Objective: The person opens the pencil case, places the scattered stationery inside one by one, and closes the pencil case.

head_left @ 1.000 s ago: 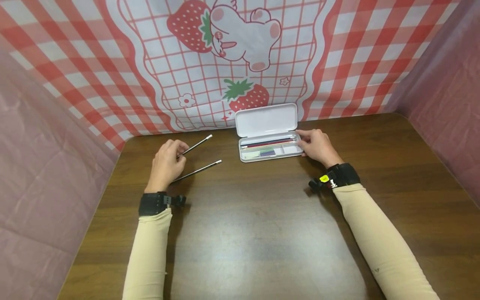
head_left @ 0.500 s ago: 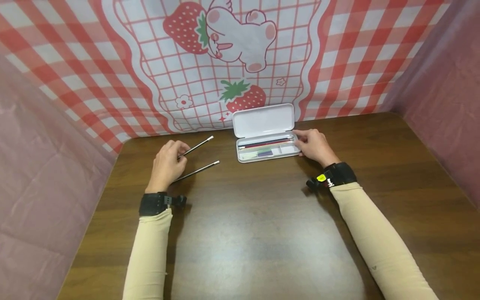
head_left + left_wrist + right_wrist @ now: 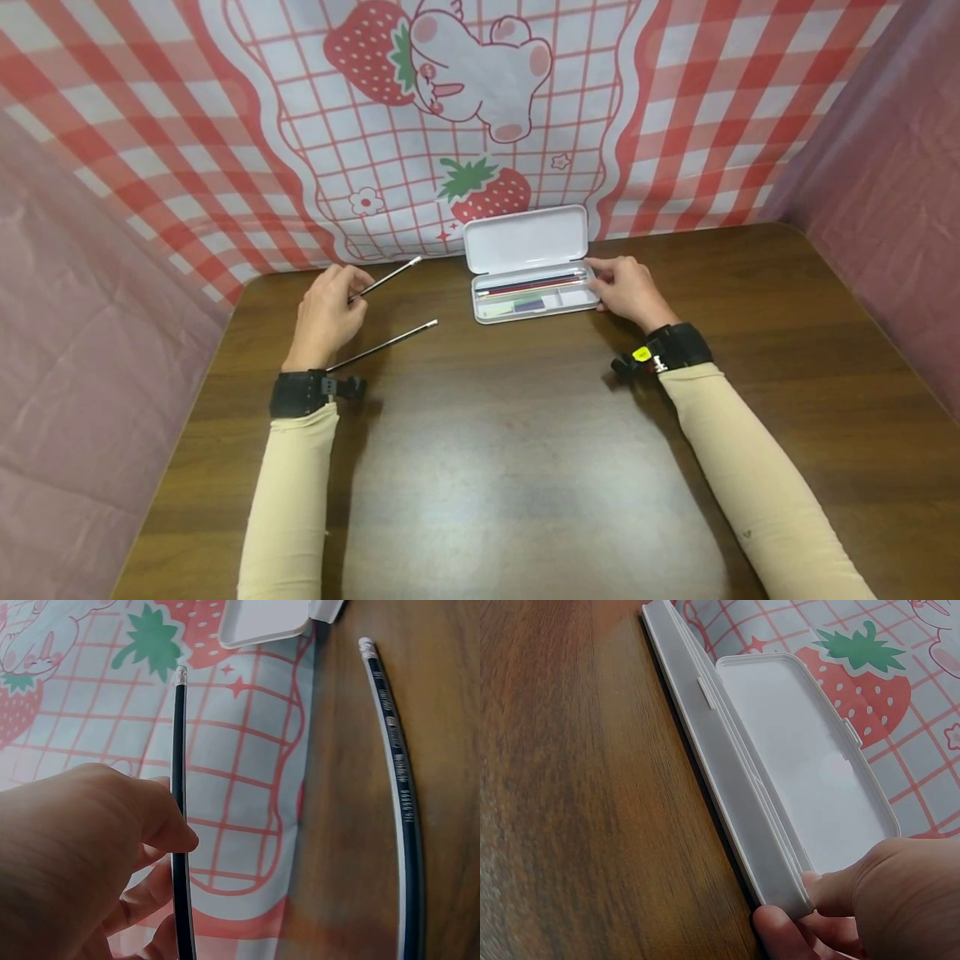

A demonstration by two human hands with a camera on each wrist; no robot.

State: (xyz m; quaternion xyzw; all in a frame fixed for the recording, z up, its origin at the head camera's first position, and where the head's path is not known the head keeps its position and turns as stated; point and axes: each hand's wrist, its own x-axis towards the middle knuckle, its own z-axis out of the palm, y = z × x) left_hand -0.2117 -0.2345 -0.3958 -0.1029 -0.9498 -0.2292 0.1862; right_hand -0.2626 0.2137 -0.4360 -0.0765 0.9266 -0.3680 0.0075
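Observation:
My left hand (image 3: 327, 312) pinches a dark pencil (image 3: 179, 742) between thumb and fingers, its white eraser end pointing away toward the back of the table. A second dark pencil (image 3: 386, 342) with a white end lies on the wood just to the right of that hand. My right hand (image 3: 632, 292) grips the right end of a white pencil case (image 3: 727, 780), thumb on the rim and fingers at the outer side. The case's lid (image 3: 527, 239) stands raised against the cloth. Inside lie several pencils (image 3: 528, 286), with a green and purple item (image 3: 528, 303) in the front compartment.
A red and white checked cloth (image 3: 697, 108) with strawberries hangs behind the brown wooden table (image 3: 525, 450). Pink curtains (image 3: 67, 350) close off both sides. Black camera bands (image 3: 300, 393) sit on both wrists.
My left hand has risen slightly and moved a little left and back, carrying the pinched pencil away from the lying one. My right hand stays at the case's end.

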